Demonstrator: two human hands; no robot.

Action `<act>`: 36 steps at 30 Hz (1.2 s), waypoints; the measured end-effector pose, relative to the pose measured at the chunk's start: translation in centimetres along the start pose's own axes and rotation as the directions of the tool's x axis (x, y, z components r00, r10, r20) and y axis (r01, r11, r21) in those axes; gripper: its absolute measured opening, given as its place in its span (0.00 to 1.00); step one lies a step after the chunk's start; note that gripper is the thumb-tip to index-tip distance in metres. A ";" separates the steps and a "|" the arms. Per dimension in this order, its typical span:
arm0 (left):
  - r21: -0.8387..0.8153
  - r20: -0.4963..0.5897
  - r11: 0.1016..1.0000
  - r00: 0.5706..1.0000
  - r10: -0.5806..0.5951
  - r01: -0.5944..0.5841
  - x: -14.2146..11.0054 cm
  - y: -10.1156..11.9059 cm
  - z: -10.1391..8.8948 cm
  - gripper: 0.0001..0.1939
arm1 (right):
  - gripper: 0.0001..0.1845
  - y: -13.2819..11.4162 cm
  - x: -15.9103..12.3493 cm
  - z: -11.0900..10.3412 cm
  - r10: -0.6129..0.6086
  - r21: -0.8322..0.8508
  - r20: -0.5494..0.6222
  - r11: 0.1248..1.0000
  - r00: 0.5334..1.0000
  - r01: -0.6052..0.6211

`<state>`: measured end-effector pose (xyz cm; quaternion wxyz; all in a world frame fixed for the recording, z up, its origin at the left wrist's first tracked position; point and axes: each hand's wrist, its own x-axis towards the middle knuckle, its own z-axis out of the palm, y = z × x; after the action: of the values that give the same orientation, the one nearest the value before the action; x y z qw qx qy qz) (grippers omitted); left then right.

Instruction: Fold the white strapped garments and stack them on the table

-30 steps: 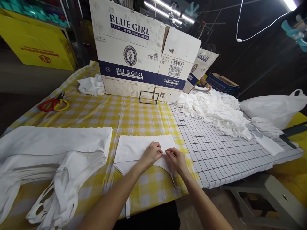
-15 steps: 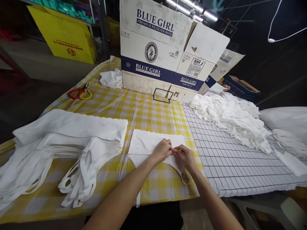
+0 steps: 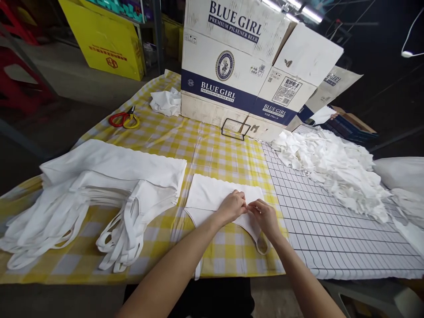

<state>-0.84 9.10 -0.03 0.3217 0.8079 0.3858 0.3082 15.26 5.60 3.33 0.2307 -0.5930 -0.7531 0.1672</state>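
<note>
A white strappy crop top (image 3: 208, 192) lies flat on the yellow checked cloth in front of me, its scalloped hem away from me. My left hand (image 3: 233, 206) rests on it, fingers pinched at the middle of its neckline edge. Right beside it, my right hand (image 3: 264, 215) pinches the same spot, fingertips nearly touching the left ones. Whatever small bit lies between the fingertips is hidden. One strap loop hangs below my right hand. To the left is a neat stack of matching white tops (image 3: 115, 163), straps trailing toward me.
Scissors (image 3: 130, 122) with red and yellow handles lie at the back left near crumpled white fabric (image 3: 165, 102). A beer carton (image 3: 212, 62) stands behind a black wire stand (image 3: 221, 129). Right, a heap of white pieces (image 3: 331, 168) covers the grid cloth; another person's hand (image 3: 334, 115) shows beyond.
My view has swung left, so everything sits further right in the picture. My hands stay pinched at the top's neckline, now closer together than a second ago.
</note>
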 end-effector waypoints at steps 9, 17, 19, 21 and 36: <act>0.012 0.028 1.000 1.000 0.009 -0.010 -0.1 0.0 0.0 0.04 | 0.15 -0.9 -1.8 -0.7 0.028 -0.320 0.078 0.947 0.997 -0.002; 0.099 0.099 0.990 0.991 0.091 -0.101 -0.8 0.5 -1.2 0.16 | 0.19 -2.4 -9.2 -2.9 0.459 0.506 0.356 0.638 0.814 -0.581; 0.120 0.125 0.985 0.986 0.111 -0.126 -0.8 0.5 -1.3 0.17 | 0.17 -2.5 -12.0 -2.4 0.549 0.578 0.275 0.561 0.789 -0.592; 0.121 0.163 0.985 0.981 0.105 -0.125 -0.6 0.6 -1.4 0.18 | 0.16 -3.0 -14.5 -1.4 0.645 0.621 0.180 0.511 0.743 -0.594; 0.270 0.132 0.954 0.976 -0.173 0.132 -9.8 -1.8 -10.9 0.25 | 0.27 -7.8 -20.9 8.9 0.342 0.635 0.504 0.476 0.793 -0.609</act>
<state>-14.75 5.03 2.78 0.2649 0.8321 0.4581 0.1660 7.98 -16.35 -3.09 0.2842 -0.5882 -0.4336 0.6207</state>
